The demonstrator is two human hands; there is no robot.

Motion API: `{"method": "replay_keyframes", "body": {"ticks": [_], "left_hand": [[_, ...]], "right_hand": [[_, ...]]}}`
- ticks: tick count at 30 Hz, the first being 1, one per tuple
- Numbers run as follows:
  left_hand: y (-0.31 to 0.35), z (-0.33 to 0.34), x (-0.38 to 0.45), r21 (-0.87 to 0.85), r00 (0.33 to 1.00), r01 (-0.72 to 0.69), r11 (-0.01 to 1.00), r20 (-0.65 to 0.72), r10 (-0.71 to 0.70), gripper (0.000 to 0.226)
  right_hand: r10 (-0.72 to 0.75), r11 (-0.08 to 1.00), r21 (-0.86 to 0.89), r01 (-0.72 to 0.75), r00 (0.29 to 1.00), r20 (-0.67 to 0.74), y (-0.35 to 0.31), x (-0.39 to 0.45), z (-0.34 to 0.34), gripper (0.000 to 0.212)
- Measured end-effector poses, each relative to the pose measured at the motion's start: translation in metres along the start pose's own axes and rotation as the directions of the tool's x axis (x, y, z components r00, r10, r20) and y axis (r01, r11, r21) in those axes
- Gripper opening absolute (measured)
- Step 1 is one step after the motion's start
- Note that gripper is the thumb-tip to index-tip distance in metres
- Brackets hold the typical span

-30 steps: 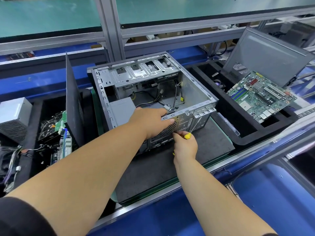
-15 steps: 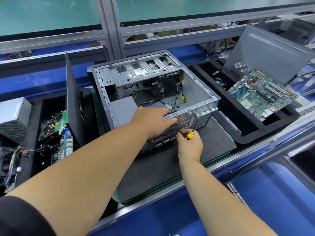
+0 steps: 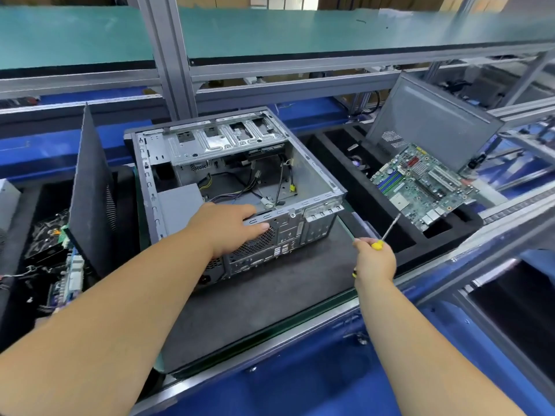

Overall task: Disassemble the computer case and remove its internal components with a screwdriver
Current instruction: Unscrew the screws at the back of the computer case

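Note:
The open computer case (image 3: 312,175) lies on its side on a dark mat (image 3: 270,298), loose cables and a grey power supply (image 3: 180,199) still inside. My left hand (image 3: 228,226) grips the case's near top rail beside the fan grille, fingers curled over the edge. To the right of the case, my right hand (image 3: 375,261) holds a yellow-handled screwdriver (image 3: 389,229), its shaft pointing up and right, away from the case.
A green motherboard (image 3: 423,184) rests in a black foam tray (image 3: 342,163) on the right, with a grey side panel (image 3: 432,121) leaning behind it. Another dark panel (image 3: 90,187) stands left of the case, next to a tray of removed boards (image 3: 72,271). Aluminium rails run along the bench's near edge.
My right hand has pulled the screwdriver away from the case's rear panel and moved it to the right. My left hand stays on the case rail.

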State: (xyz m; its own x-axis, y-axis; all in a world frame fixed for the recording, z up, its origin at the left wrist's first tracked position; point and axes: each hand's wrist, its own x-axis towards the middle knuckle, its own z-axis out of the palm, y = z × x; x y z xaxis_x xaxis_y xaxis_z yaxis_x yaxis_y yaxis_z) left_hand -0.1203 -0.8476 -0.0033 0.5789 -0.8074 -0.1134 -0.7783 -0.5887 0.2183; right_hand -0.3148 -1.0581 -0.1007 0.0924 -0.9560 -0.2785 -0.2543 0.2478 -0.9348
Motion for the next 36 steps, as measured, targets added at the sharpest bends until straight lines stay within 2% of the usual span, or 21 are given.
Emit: {"method": "replay_keyframes", "body": {"ticks": [7, 12, 17, 23, 29, 33, 36], "left_hand": [[0.005, -0.002, -0.001, -0.001, 0.998, 0.064, 0.998, -0.021, -0.064, 0.048], [0.004, 0.001, -0.001, -0.016, 0.996, 0.084, 0.996, -0.011, -0.085, 0.050], [0.003, 0.000, 0.000, -0.012, 0.997, 0.080, 0.997, -0.003, -0.080, 0.047], [0.002, 0.000, -0.001, 0.010, 0.998, 0.067, 0.998, -0.021, -0.066, 0.048], [-0.001, 0.002, -0.001, 0.014, 0.997, 0.077, 0.997, -0.013, -0.077, 0.050], [-0.004, -0.005, -0.007, -0.020, 0.998, 0.018, 1.000, 0.061, -0.017, 0.048], [-0.011, -0.010, -0.014, -0.030, 0.998, -0.037, 0.999, 0.057, 0.038, 0.043]], "right_hand": [[0.071, 0.997, -0.005, -0.071, 0.997, 0.014, -0.023, 0.067, -0.021, 0.006], [0.142, 0.980, 0.127, -0.155, 0.984, 0.107, -0.036, 0.094, -0.022, 0.017], [0.136, 0.979, 0.129, -0.156, 0.978, 0.156, -0.033, 0.096, -0.023, 0.020], [0.099, 0.991, 0.067, -0.118, 0.966, 0.239, -0.014, 0.050, -0.013, 0.014], [0.155, 0.986, -0.005, -0.166, 0.907, 0.392, 0.005, -0.029, 0.009, 0.004], [0.169, 0.984, -0.036, -0.172, 0.871, 0.462, 0.018, -0.075, 0.024, 0.006], [0.187, 0.982, -0.083, -0.168, 0.845, 0.500, 0.027, -0.103, 0.033, 0.009]]}}
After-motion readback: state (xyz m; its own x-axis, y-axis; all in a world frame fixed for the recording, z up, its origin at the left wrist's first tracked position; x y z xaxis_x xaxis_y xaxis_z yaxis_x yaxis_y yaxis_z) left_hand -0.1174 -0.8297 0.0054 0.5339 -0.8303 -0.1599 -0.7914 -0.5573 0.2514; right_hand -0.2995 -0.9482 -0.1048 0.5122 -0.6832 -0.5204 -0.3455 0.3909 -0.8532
